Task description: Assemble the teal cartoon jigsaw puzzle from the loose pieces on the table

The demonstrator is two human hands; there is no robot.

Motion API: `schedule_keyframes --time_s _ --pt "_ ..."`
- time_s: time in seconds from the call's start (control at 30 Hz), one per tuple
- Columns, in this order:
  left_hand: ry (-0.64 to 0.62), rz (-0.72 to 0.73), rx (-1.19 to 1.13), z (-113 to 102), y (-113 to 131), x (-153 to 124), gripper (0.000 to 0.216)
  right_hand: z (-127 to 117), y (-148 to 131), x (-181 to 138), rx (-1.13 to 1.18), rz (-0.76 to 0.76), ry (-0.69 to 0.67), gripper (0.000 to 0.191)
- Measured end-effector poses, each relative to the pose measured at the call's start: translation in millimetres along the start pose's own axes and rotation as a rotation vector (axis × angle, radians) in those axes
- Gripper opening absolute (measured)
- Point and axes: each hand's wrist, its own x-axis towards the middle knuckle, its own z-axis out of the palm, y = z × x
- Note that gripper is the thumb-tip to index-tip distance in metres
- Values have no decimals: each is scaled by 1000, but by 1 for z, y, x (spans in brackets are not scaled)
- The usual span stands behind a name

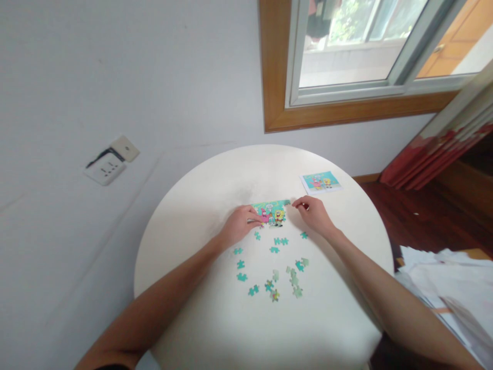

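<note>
A partly joined jigsaw puzzle (pixel 272 206) lies on the table, showing a pink figure and a yellow one on teal. My left hand (pixel 239 225) rests at its left side, fingers stretched onto the joined part, holding nothing visible. Just beyond the puzzle's upper right corner is my right hand (pixel 315 213), its fingers drawn together in a pinch; anything between the fingertips is too small to make out. A dark-toned puzzle piece (pixel 287 202) sits at that corner, close to those fingertips. Several loose teal pieces (pixel 275 250) lie nearer to me, below the joined part.
The round white table (pixel 185 226) stands against a wall. A picture card (pixel 321 182) with the same figures lies at the back right. Pale, face-down pieces (pixel 294 278) are among the loose ones. Papers (pixel 447 293) are piled beyond the table's right edge.
</note>
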Motion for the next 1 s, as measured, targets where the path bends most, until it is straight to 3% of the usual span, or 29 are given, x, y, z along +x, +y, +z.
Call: schedule_keyframes --time_s 1.0 --pt "-28 70 31 0 0 1 12 0 -3 -1 15 0 -21 27"
